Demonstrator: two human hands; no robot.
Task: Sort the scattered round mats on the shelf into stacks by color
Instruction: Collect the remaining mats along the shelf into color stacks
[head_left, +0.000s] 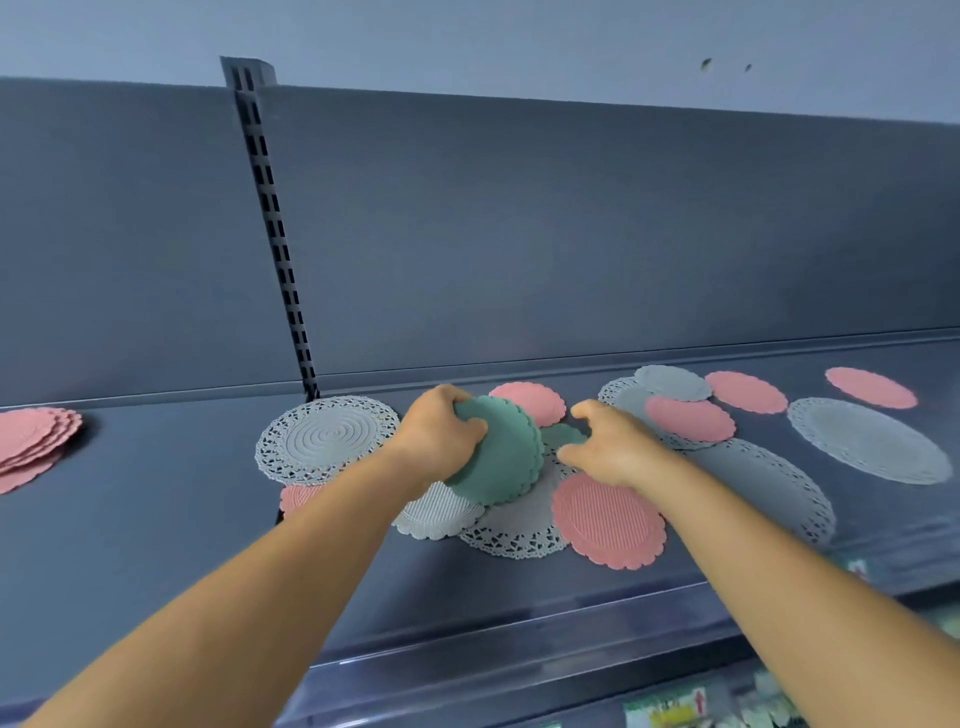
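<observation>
While gripped: green mats (498, 457) (left hand (436, 431)).

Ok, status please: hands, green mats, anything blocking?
Left hand holds green mats, lifted and tilted. Right hand open, at another green mat. Pink mat and grey mats crowd around.

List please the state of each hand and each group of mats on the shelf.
left hand: closed on green mats, lifted and tilted
green mats: gathered, held
right hand: open, reaching at another green mat
pink stack: piled at far left
loose pink mats: scattered
grey lace mats: scattered, overlapping
</observation>
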